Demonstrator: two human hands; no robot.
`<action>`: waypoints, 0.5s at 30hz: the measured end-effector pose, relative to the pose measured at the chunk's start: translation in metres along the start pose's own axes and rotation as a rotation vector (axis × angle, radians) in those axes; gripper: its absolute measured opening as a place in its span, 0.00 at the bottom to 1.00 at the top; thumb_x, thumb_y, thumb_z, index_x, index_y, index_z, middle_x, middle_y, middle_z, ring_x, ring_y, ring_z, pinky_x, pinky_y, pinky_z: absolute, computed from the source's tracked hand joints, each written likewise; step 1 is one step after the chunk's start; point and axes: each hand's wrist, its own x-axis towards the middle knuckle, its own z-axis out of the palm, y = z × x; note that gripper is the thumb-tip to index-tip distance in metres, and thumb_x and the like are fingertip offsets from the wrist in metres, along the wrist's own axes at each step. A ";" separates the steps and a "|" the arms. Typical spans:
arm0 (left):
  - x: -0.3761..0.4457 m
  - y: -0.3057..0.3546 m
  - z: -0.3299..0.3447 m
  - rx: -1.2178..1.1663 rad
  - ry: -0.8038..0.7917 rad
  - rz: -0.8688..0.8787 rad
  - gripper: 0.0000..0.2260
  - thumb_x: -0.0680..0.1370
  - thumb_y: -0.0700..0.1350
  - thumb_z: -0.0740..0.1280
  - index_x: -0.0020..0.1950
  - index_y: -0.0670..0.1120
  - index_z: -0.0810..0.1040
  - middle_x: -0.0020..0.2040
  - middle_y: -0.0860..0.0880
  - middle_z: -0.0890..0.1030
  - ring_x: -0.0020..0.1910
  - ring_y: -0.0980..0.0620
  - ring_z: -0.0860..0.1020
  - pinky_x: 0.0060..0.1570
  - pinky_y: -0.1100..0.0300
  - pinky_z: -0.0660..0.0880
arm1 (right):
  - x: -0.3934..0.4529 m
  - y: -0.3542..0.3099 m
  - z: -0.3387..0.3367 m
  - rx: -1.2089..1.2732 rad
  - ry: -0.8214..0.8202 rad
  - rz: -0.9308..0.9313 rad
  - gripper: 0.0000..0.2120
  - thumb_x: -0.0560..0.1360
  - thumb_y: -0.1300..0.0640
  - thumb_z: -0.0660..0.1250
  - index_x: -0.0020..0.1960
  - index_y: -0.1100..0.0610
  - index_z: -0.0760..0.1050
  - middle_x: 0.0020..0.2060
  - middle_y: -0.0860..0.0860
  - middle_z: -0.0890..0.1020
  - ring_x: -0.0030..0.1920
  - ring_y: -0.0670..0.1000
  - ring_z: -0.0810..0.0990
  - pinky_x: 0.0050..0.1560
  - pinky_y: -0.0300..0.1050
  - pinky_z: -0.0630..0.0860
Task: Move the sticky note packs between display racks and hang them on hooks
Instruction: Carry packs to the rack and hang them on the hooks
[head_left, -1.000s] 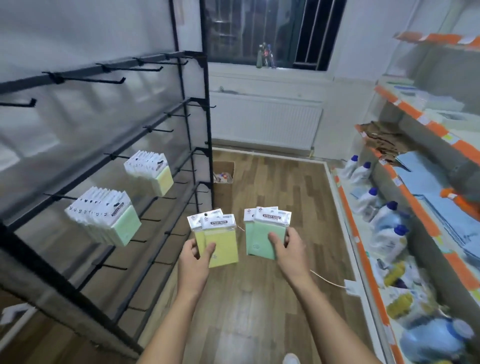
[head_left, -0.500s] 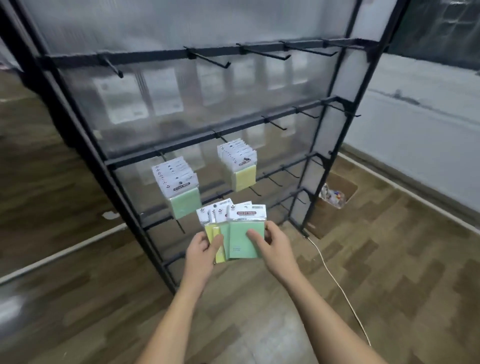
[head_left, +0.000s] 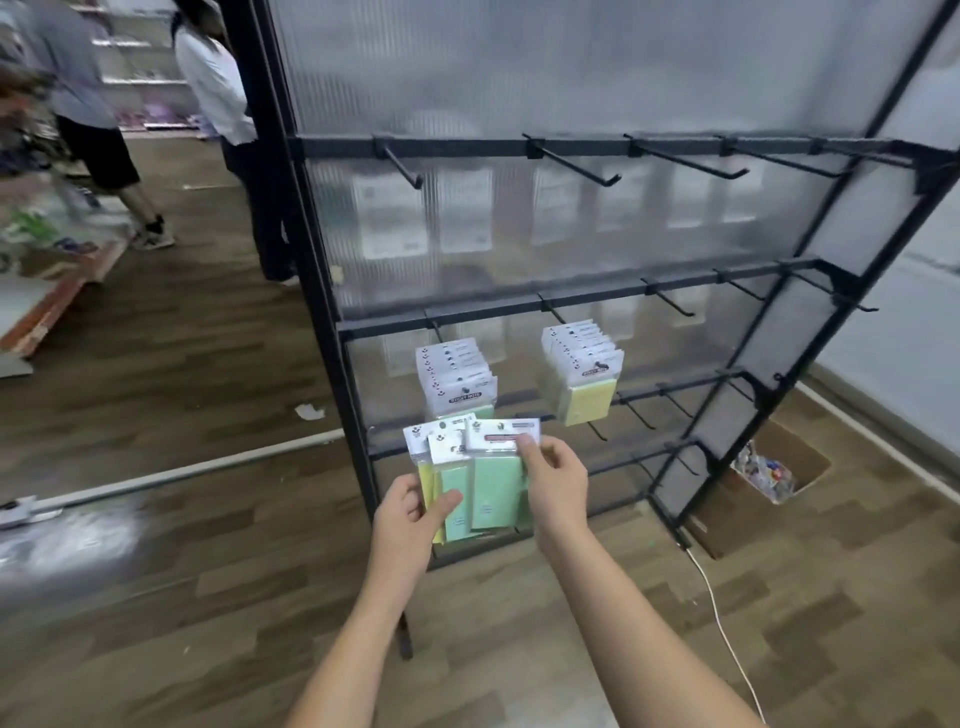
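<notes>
Shop aisle, wood floor. Black display rack (head_left: 597, 304), two hooks loaded. Left hand (head_left: 410, 514) grips fanned sticky note packs (head_left: 470, 470) below them; right hand (head_left: 553, 478) pinches the front green pack (head_left: 496, 486). Risk: loosened fan slides, packs drop; hang-hole may miss the hook tip.

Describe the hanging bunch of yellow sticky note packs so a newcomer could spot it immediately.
Find the black display rack with the frosted back panel. On its second rail, two bunches hang side by side. The yellow sticky note packs are the right-hand bunch; the green sticky note packs hang left, just above the hands.
</notes>
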 end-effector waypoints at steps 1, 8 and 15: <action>0.003 0.001 -0.005 -0.003 0.006 0.001 0.10 0.74 0.38 0.73 0.53 0.43 0.77 0.46 0.50 0.86 0.48 0.52 0.84 0.48 0.59 0.79 | 0.005 -0.005 0.002 0.005 0.040 -0.032 0.11 0.78 0.55 0.69 0.45 0.64 0.78 0.35 0.49 0.81 0.32 0.41 0.75 0.32 0.32 0.70; 0.017 0.004 -0.046 -0.040 0.087 0.023 0.10 0.76 0.38 0.71 0.56 0.43 0.77 0.49 0.49 0.86 0.50 0.49 0.84 0.51 0.52 0.80 | 0.022 -0.015 0.015 -0.149 0.019 -0.186 0.12 0.78 0.51 0.68 0.46 0.61 0.75 0.35 0.48 0.72 0.34 0.45 0.67 0.36 0.41 0.66; 0.017 0.010 -0.063 -0.009 0.092 0.040 0.09 0.76 0.39 0.71 0.55 0.45 0.77 0.51 0.48 0.86 0.51 0.51 0.84 0.46 0.60 0.81 | 0.024 -0.011 0.053 -0.190 -0.040 -0.227 0.12 0.78 0.48 0.68 0.44 0.57 0.75 0.34 0.47 0.72 0.34 0.44 0.68 0.37 0.40 0.67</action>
